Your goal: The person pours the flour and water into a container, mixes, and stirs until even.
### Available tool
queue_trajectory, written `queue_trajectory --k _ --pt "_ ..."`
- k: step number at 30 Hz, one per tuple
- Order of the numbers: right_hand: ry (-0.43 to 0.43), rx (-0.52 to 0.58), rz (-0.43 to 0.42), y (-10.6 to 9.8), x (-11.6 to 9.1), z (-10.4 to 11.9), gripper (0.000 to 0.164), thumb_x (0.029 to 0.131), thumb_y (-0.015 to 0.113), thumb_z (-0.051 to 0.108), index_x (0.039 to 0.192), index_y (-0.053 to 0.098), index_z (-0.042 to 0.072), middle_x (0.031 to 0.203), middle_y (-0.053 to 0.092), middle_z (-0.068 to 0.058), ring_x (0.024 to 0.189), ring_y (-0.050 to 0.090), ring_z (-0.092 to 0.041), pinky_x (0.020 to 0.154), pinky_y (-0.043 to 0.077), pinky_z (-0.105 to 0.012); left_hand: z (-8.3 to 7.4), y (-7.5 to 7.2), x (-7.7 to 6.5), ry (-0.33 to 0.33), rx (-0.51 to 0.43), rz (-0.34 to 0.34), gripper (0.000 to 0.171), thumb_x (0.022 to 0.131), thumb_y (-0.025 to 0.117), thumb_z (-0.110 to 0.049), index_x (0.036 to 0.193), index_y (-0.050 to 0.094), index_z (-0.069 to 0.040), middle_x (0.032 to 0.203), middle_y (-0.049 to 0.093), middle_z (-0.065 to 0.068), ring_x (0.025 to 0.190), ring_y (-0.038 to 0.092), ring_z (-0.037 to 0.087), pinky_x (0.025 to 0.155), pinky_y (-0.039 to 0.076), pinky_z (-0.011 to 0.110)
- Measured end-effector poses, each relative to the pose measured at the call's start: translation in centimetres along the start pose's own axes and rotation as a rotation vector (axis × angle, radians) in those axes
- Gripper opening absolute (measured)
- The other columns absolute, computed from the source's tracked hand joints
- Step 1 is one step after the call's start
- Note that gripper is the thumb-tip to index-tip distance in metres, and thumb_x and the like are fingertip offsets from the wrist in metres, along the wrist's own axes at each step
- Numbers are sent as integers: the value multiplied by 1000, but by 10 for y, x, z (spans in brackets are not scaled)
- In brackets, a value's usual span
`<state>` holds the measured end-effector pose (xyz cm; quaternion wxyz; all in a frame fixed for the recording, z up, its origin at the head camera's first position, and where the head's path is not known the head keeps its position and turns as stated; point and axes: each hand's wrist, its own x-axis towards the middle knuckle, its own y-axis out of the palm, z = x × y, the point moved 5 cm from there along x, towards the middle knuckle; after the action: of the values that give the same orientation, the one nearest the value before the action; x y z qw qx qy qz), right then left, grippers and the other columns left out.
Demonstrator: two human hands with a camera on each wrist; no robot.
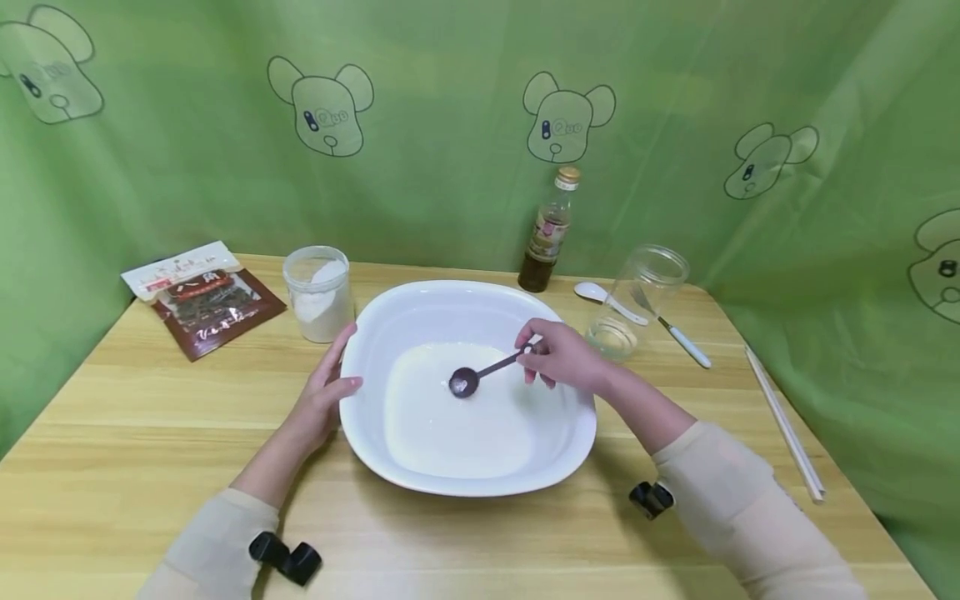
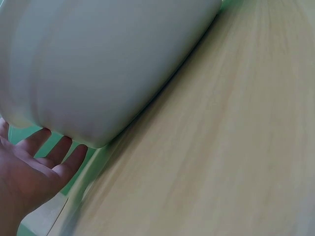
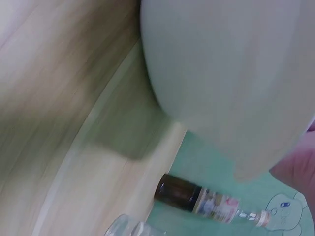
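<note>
A white basin (image 1: 367,433) stands at the middle of the table. Its bright floor shows, though whether liquid covers it I cannot tell. My left hand (image 1: 324,392) holds the basin's left side, thumb over the rim and fingers against the outer wall. In the left wrist view that hand's fingertips (image 2: 78,153) touch the wall. My right hand (image 1: 558,354), over the basin's right part, pinches the handle end of a dark measuring spoon (image 1: 495,367). The spoon's bowl hangs over the basin's middle, with something pale in it. The right wrist view mostly hides this hand behind the basin.
Left of the basin are a jar of white powder (image 1: 321,304) and a spice packet (image 1: 210,300). Behind it stands a sauce bottle (image 1: 546,237). To the right are a glass jar (image 1: 637,292), a white spoon (image 1: 600,296), a white-handled utensil (image 1: 686,342) and chopsticks (image 1: 783,425).
</note>
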<state>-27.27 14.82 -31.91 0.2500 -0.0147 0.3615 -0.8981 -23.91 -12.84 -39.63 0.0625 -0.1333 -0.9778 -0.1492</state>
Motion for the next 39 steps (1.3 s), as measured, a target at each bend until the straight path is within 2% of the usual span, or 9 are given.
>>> queue_trajectory --k 4,7,10,14,18,23,29,34,39 --pt "17 -1 -154 -8 6 -3 20 80 56 5 98 55 -3 61 59 -8 44 50 -20 37 36 -22 0 1 0 -6 -7 4 72 75 45 -4 139 13 -17 138 19 15 106 43 25 79 46 37" --pt "13 35 -160 -2 13 -1 22 81 56 6 101 57 -2 63 60 -8 46 52 -20 37 38 -23 0 1 0 -6 -9 2 72 76 44 -3 139 13 -17 137 20 16 106 43 25 78 46 37" --pt "-9 84 -54 14 19 3 21 81 55 6 100 59 -3 62 60 -9 44 51 -16 37 39 -24 0 1 0 -3 -10 -1 72 76 44 -3 139 13 -17 137 20 16 107 42 27 79 46 38" --pt "-11 123 175 31 14 6 14 81 55 5 93 62 1 58 58 -11 40 46 -15 36 35 -21 0 2 0 0 -15 3 72 76 44 -3 139 12 -16 137 19 16 108 41 29 80 45 40" --pt "-26 132 284 25 -1 5 10 82 53 5 89 59 2 58 56 -12 41 43 -14 36 33 -18 -1 2 0 2 -12 6 72 75 44 -4 139 13 -16 137 19 16 108 42 28 79 46 39" --pt "-2 176 235 -4 -15 -6 16 82 49 2 96 53 -4 65 56 -15 46 46 -14 38 38 -20 -1 0 0 -3 -7 5 73 75 45 -4 139 13 -17 138 18 15 108 41 28 79 46 39" --pt "47 185 50 -24 -7 -13 20 86 46 5 103 48 -5 73 59 -16 52 50 -17 42 42 -23 -1 -1 0 -4 0 0 72 75 44 -4 139 13 -17 137 20 16 107 42 27 79 45 41" --pt "36 175 -16 -5 15 -8 18 86 46 2 102 45 -5 71 60 -14 50 51 -17 43 44 -23 -1 -1 0 -1 -4 0 72 75 45 -4 139 13 -16 137 20 17 105 44 24 79 46 39" --pt "7 240 114 24 28 3 18 85 48 1 101 44 -5 71 61 -15 48 50 -16 41 40 -21 -1 1 0 -3 -8 0 72 75 44 -4 139 13 -16 137 20 16 106 43 26 78 46 40"
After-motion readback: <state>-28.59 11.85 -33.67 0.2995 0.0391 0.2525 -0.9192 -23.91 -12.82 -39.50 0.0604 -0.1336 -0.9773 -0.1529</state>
